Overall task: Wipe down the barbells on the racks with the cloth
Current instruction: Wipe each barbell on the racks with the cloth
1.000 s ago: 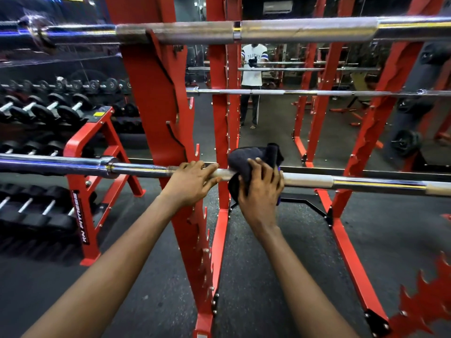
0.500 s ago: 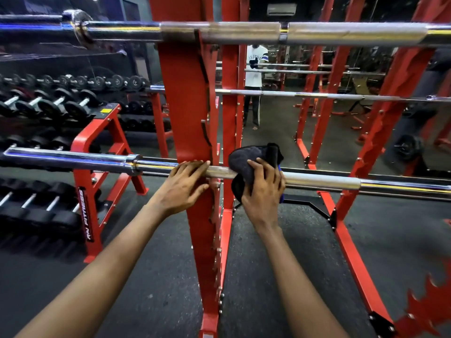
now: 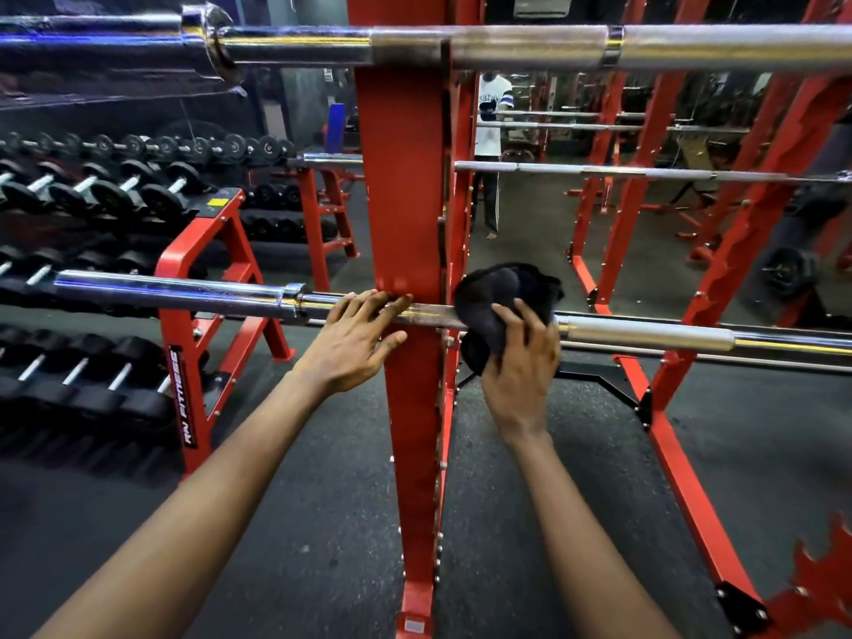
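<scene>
Centre of frame: a long chrome steel barbell point(image 3: 645, 336) lies across the rack. Its long axis runs from the left edge of the frame to the right edge, nearly level and dipping slightly toward the right. Its thicker sleeve end point(image 3: 175, 292) points to the left, and the shaft passes in front of the red steel rack upright point(image 3: 405, 200) at mid-frame.

The left hand point(image 3: 355, 343) rests on the shaft just left of centre. Its fingers point(image 3: 369, 306) lie fairly straight over the top of the bar where it meets the upright, holding nothing, and the thumb lies below against the red post.

The right hand point(image 3: 521, 362) is just right of the upright. Its fingers are curled into a black bunched cloth point(image 3: 498, 292), which it holds against the shaft. The cloth wraps over the top and front of the bar and touches it. The two hands are near each other, with the upright between them.

Upper frame: a second chrome barbell point(image 3: 507, 46) runs parallel to the first, from left to right.

Left of frame: a red dumbbell stand point(image 3: 203, 315) carries rows of black dumbbells point(image 3: 115, 191).

Upper centre background: a person in a white shirt point(image 3: 493, 113) is visible beyond the rack.

Lower frame: the dark rubber floor point(image 3: 322, 500) lies beneath both forearms.
</scene>
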Tool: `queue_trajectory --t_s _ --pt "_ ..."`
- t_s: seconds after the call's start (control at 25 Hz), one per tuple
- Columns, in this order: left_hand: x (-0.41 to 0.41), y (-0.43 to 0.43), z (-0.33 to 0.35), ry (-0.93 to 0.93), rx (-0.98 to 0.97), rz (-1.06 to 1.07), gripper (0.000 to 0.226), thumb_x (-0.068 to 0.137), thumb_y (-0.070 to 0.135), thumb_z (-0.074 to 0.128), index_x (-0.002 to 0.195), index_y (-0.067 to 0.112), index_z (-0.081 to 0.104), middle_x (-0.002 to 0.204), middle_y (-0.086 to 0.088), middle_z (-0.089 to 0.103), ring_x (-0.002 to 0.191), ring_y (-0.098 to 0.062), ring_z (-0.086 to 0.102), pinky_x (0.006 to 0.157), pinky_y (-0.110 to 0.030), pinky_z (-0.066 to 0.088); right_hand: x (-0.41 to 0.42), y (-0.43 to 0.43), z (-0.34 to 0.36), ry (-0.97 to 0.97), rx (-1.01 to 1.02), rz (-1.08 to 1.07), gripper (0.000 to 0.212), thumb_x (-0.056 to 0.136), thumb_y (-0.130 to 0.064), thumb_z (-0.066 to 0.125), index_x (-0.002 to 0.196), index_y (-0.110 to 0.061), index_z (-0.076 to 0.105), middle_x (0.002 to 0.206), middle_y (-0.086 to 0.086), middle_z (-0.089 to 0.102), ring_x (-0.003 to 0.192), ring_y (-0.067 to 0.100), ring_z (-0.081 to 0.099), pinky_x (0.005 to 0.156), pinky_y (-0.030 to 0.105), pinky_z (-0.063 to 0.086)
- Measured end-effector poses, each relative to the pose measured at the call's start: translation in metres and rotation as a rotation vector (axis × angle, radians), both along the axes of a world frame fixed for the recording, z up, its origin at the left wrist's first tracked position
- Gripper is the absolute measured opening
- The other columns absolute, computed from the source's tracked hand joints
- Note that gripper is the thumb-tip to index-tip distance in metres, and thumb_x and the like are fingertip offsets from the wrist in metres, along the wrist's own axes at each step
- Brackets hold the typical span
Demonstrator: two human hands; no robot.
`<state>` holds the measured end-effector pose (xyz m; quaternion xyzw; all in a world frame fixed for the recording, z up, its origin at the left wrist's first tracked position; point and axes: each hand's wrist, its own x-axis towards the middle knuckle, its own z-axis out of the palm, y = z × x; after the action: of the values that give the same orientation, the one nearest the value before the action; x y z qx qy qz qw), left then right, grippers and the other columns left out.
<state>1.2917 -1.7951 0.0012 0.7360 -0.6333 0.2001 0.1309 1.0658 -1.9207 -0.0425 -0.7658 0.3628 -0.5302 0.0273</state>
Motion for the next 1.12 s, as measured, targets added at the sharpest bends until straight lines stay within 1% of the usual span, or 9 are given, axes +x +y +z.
queue_trajectory --t_s 0.16,0.32,0.44,0.52,0.64,0.76,0.92,1.04,1.12 --pt "0.016 0.007 0.0 0.008 0.005 0.051 0.055 0.104 0.054 0.023 0.156 0.039 0.018 0.147 -0.004 0.037 0.145 -0.021 0.025 0.121 -0.044 0.012 0.0 0.017 -0.015 -0.471 0.195 0.015 0.057 0.086 0.005 0.061 0.139 -0.01 0.051 0.15 0.015 0.039 0.142 0.033 0.04 0.121 0.043 0.033" --pt "0.019 0.009 -0.002 0.07 0.039 0.046 0.057 0.102 0.059 0.019 0.156 0.041 0.014 0.146 -0.004 0.034 0.146 -0.022 0.021 0.122 -0.046 0.005 0.028 0.038 0.0 -0.888 0.437 -0.006 0.052 0.093 -0.003 0.066 0.139 0.002 0.042 0.142 0.022 0.038 0.128 0.018 0.044 0.113 0.023 0.039" --pt "0.015 0.009 -0.002 0.128 0.046 0.028 0.062 0.099 0.064 0.015 0.157 0.042 0.011 0.147 -0.005 0.031 0.147 -0.022 0.016 0.122 -0.046 -0.001 0.057 0.039 0.008 -1.314 0.852 0.089 0.043 0.097 -0.007 0.063 0.132 -0.008 0.04 0.133 0.013 0.049 0.121 0.024 0.055 0.11 0.041 0.047" --pt "0.017 0.011 0.002 0.163 0.072 0.015 0.062 0.099 0.065 0.013 0.157 0.043 0.009 0.152 -0.007 0.029 0.149 -0.021 0.012 0.122 -0.043 -0.006 0.067 0.041 0.015 -1.526 1.017 0.303 0.031 0.096 0.001 0.05 0.121 -0.018 0.048 0.114 0.008 0.064 0.101 0.021 0.066 0.093 0.04 0.057" --pt "0.02 0.014 0.008 0.227 0.089 -0.02 0.061 0.101 0.061 0.016 0.158 0.038 0.013 0.156 -0.005 0.028 0.15 -0.016 0.009 0.121 -0.039 -0.009 0.059 0.027 0.032 -1.562 1.158 0.802 0.039 0.101 -0.012 0.032 0.079 -0.018 0.063 0.066 -0.002 0.062 0.055 0.011 0.057 0.055 0.021 0.049" --pt "0.022 0.015 0.014 0.291 0.048 -0.051 0.062 0.103 0.057 0.022 0.155 0.024 0.025 0.154 0.0 0.034 0.147 -0.011 0.017 0.121 -0.033 -0.005 0.045 0.005 0.041 -1.486 1.164 1.17 0.041 0.105 -0.036 0.029 0.078 -0.025 0.058 0.081 -0.006 0.054 0.068 0.011 0.051 0.063 0.027 0.043" --pt "0.022 0.018 0.022 0.308 0.017 -0.049 0.049 0.107 0.046 0.024 0.147 0.022 0.038 0.146 0.004 0.045 0.138 -0.01 0.03 0.112 -0.022 0.002 0.042 0.021 0.018 -1.394 1.228 0.891 0.045 0.106 -0.022 0.041 0.079 -0.023 0.077 0.075 -0.008 0.067 0.062 0.008 0.06 0.061 0.021 0.051" --pt "0.026 0.019 0.027 0.27 0.058 -0.026 0.05 0.107 0.047 0.023 0.149 0.023 0.038 0.147 0.003 0.044 0.138 -0.014 0.031 0.114 -0.029 0.009 0.039 0.041 0.007 -1.317 1.079 0.627 0.022 0.102 -0.006 0.048 0.106 -0.018 0.066 0.092 -0.003 0.069 0.076 0.011 0.066 0.073 0.029 0.056" --pt "0.028 0.02 0.027 0.247 0.091 -0.009 0.052 0.107 0.048 0.022 0.152 0.024 0.035 0.15 0.003 0.041 0.141 -0.015 0.028 0.117 -0.034 0.009 0.039 0.052 0.002 -1.237 0.915 0.464 0.028 0.099 -0.003 0.054 0.114 -0.026 0.057 0.104 -0.002 0.064 0.088 0.011 0.063 0.088 0.033 0.054"
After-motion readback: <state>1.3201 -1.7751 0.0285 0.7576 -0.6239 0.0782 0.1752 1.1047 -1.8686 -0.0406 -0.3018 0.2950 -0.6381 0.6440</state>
